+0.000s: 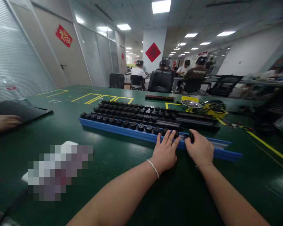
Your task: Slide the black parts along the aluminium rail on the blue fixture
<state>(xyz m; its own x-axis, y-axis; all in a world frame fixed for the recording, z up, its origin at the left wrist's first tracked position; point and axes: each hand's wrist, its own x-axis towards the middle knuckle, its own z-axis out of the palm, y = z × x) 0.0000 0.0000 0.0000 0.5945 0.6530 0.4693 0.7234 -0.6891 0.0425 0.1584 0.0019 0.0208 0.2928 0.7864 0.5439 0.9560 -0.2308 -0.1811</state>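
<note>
A long blue channel (122, 129) lies across the green table, with a row of small black round parts (141, 127) standing in it. My left hand (165, 149) has its fingers stretched out over the channel, and the fingertips rest by the last parts of the row. Just to the right, my right hand (200, 148) pinches another black round part (190, 137) between thumb and fingers at the channel. The lower side of that part is hidden. Bare channel floor (218, 143) shows to the right of my right hand.
Behind the blue channel lie black channels (198, 122) with similar parts. A brown strip (159, 98), a metal dish (191, 104) and a yellow tray (215, 110) sit farther back. A blurred phone (58, 166) lies at left; another person's hand (6, 123) rests beyond it.
</note>
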